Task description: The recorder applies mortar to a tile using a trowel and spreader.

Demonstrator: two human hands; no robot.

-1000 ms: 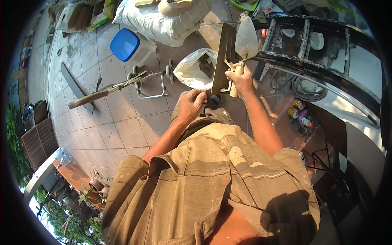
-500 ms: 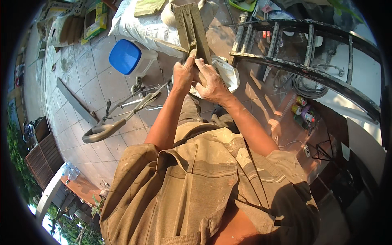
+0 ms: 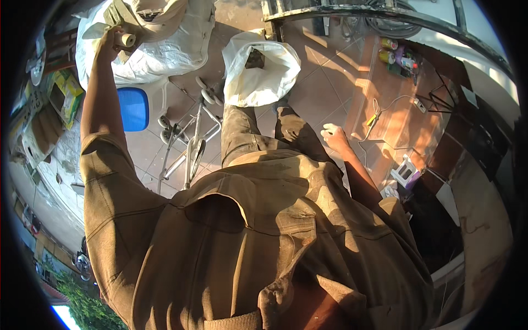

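Note:
My left hand [image 3: 110, 41] is raised at the upper left and shut around a tool with a pale round wooden handle [image 3: 127, 39]. The rest of the tool runs up out of view. It is held in front of a large white bulk bag [image 3: 170, 49]. My right hand [image 3: 333, 135] hangs low beside my right leg with its fingers curled and nothing in it. It is above the tiled floor, near a thin cable [image 3: 374, 118]. My khaki shirt fills the lower middle of the picture.
An open white sack [image 3: 258, 77] stands on the tiles before my feet. A small metal wheeled frame [image 3: 190, 146] and a blue plastic seat [image 3: 133, 108] lie to the left. A dark metal rail [image 3: 385, 14] curves across the top. Bottles [image 3: 397, 55] and a white box [image 3: 407, 171] sit at right.
Both hands were together on a long flat tool held up in front. Now my left hand has swung up and left with a handle, and my right hand has dropped to my side.

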